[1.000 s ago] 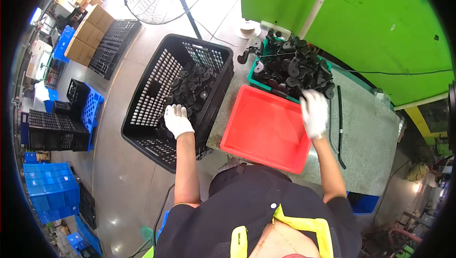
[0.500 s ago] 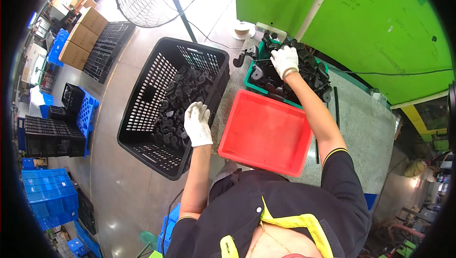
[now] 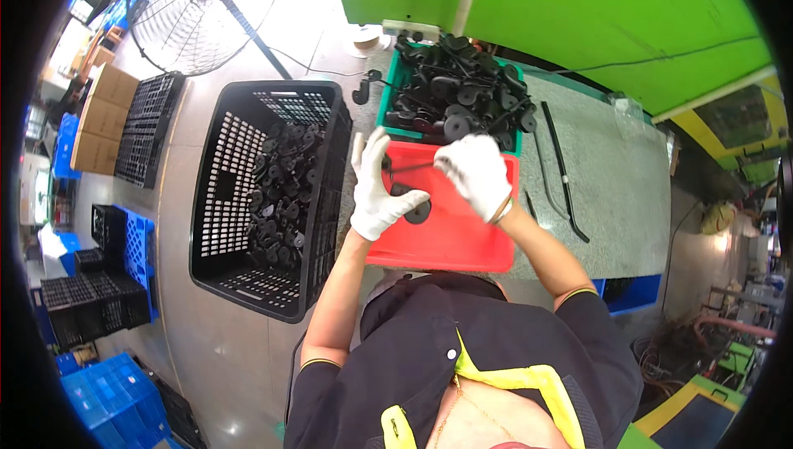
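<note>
Over the red tray (image 3: 471,242), my gloved right hand (image 3: 479,172) pinches a black plastic part (image 3: 411,169) whose thin stem points left. My left hand (image 3: 378,193), also in a white glove, is open beside it, thumb and fingers spread apart. Partly behind the left thumb is a dark round-ended piece (image 3: 419,211); whether it belongs to the same part, I cannot tell. Beyond the tray, a green bin (image 3: 391,133) is heaped with black hooked parts (image 3: 467,90). To the left, a black perforated crate (image 3: 330,209) holds many similar parts (image 3: 285,185).
A grey table (image 3: 611,176) carries the trays and a bent black rod (image 3: 566,180) on the right. One loose black part (image 3: 363,88) lies left of the green bin. A green machine panel (image 3: 545,3) stands behind, and a floor fan (image 3: 190,23) at far left.
My right hand has come back from the green bin to above the red tray with a black part. My left hand has moved right, from the crate's edge to the tray.
</note>
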Available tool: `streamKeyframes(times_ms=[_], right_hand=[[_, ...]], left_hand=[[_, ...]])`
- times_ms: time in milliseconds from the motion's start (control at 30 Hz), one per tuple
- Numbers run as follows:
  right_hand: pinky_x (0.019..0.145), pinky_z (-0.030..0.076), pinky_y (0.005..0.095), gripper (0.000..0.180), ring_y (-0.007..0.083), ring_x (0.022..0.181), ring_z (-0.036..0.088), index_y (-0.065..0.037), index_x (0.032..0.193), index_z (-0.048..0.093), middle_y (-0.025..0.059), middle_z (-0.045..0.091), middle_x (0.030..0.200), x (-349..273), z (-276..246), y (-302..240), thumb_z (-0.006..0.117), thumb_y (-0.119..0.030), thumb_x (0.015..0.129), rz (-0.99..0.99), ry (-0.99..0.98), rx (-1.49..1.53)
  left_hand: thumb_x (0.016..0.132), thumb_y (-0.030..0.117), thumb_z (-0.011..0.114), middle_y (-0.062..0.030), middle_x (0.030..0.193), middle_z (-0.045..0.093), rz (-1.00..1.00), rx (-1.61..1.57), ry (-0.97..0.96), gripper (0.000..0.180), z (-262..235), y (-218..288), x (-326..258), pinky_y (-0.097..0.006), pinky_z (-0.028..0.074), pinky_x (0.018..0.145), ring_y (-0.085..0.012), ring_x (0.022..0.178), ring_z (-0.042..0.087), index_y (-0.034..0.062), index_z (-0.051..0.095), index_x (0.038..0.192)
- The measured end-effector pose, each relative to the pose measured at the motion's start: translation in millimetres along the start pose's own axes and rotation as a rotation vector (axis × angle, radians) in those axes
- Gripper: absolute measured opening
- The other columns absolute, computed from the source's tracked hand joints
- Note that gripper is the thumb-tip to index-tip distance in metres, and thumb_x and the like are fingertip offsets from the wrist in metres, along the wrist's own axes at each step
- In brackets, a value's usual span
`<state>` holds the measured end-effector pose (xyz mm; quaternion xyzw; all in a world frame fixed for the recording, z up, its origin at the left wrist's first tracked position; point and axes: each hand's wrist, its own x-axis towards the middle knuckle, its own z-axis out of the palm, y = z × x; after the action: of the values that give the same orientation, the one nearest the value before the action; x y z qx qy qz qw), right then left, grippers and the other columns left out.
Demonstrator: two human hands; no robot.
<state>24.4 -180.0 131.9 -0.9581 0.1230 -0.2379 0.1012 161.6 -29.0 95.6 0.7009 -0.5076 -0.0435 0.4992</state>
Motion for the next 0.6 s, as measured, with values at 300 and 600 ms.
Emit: streamKeyframes(times_ms=[300, 600], right_hand=[[0.064, 0.047, 0.0394, 0.007, 0.0281, 0.069, 0.059, -0.012, 0.085, 0.064, 0.0082, 0.062, 0.076, -127, 92, -11, 0.063, -0.018, 0.082, 0.756, -0.099, 0.595], [0.071, 0.046, 0.0251, 0.01, 0.0089, 0.075, 0.053, -0.004, 0.097, 0.054, 0.0015, 0.057, 0.083, -160, 76, 27, 0.05, -0.012, 0.092, 0.806, -0.046, 1.164]], left_hand=[[0.071, -0.001, 0.07, -0.0083, 0.1, 0.059, -0.531, -0.707, -0.122, 0.055, 72, -22, -75, -0.032, 0.047, 0.083, -0.0168, 0.09, 0.058, 0.0054, 0.04, 0.117], [0.07, 0.015, 0.077, -0.0053, 0.072, 0.063, -0.191, 0.17, -0.331, 0.055, 46, -70, -83, -0.033, 0.05, 0.058, -0.0247, 0.062, 0.062, 0.0054, 0.045, 0.114]])
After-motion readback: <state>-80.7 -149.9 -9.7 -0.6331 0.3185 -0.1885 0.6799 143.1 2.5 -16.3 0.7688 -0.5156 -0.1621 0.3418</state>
